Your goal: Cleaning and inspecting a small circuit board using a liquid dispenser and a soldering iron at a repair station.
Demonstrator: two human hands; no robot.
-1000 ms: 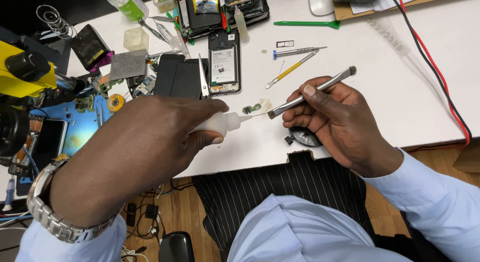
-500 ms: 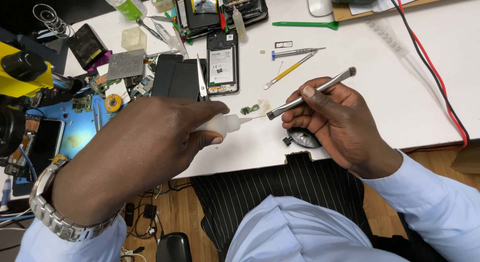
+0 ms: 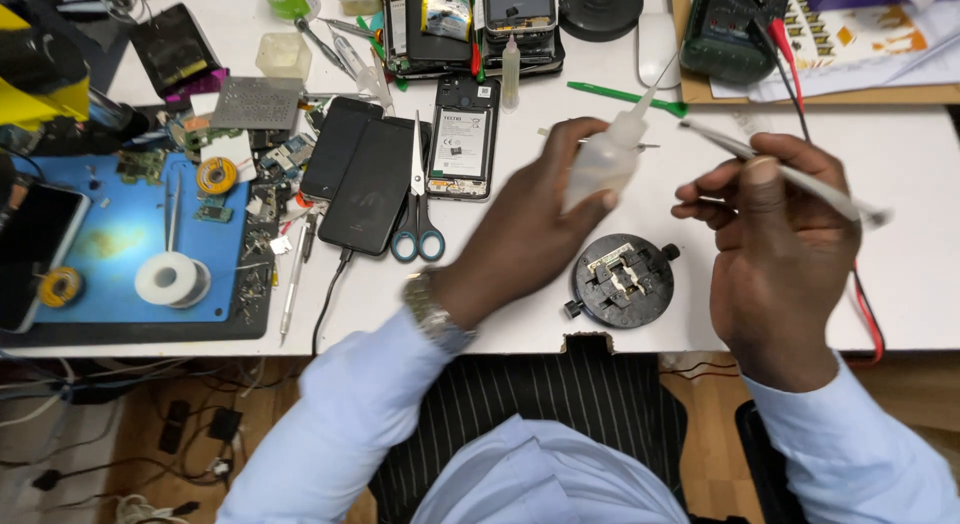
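White squeeze bottle (image 3: pixel 600 164): translucent, held upright, needle nozzle pointing to 1 o'clock. Silver tweezers (image 3: pixel 790 174): slim, tilted, tip toward 10 o'clock, at 3 o'clock of the bottle.

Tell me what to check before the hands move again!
1. Left hand has a firm grip on the small squeeze bottle: ok.
2. Bottle nozzle points up, away from the table: ok.
3. Right hand holds the silver tool: ok.
4. Round black holder lies flat on the white table: ok.
5. Part sits in the holder: cannot tell.
6. Scissors lie away from both hands: ok.
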